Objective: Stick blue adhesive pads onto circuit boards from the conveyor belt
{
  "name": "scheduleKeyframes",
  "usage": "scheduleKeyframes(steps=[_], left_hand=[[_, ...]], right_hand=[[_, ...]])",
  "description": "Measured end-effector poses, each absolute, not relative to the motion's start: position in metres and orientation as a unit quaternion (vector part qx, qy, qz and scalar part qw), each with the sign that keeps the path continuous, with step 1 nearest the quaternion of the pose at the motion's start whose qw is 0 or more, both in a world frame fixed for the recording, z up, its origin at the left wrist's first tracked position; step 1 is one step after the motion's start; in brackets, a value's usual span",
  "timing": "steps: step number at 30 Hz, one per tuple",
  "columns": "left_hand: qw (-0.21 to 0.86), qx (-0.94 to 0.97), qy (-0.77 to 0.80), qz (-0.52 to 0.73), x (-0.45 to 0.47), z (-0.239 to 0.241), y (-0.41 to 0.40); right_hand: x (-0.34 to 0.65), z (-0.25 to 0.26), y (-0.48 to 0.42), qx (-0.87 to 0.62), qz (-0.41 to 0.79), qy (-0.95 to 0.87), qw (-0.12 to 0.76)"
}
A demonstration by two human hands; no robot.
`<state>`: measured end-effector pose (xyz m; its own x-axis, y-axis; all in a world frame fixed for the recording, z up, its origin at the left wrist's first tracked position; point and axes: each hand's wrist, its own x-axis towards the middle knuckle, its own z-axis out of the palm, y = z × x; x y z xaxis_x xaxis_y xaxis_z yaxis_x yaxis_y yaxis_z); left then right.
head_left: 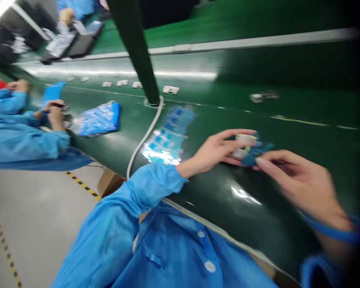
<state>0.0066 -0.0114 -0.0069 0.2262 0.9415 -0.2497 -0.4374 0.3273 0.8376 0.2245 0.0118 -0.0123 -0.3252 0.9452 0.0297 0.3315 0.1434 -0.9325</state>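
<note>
Above the green bench (216,188), my left hand (211,152) is closed around a small flat silvery part (243,146), gripped between thumb and fingers. A dark blue piece of film (253,154) lies against the right side of this part and sticks out past it. My right hand (300,180) pinches the film's lower right edge between thumb and forefinger; motion blurs the fine detail. Left of my hands, a sheet of light blue film pieces (171,134) lies flat on the bench, shining at its near end.
A dark green post (141,56) rises from the bench, with a white cable (144,140) at its foot. Several small silvery parts (171,89) lie in a row along the strip behind. A blue plastic-wrapped bundle (100,119) lies near a co-worker's hands (56,114) at left.
</note>
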Motion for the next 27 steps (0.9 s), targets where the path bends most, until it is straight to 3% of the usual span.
scheduleKeyframes(steps=[4, 16, 27], left_hand=[[0.702, 0.328, 0.394, 0.494, 0.007, -0.01, -0.011], [0.722, 0.325, 0.371, 0.485, 0.013, -0.006, -0.014], [0.675, 0.391, 0.416, 0.466, 0.015, -0.005, -0.014]], right_hand=[[0.228, -0.008, 0.006, -0.456, 0.534, -0.622, 0.346], [0.215, -0.013, -0.001, -0.419, 0.548, -0.589, 0.421], [0.215, -0.017, 0.0, -0.4, 0.544, -0.597, 0.433]])
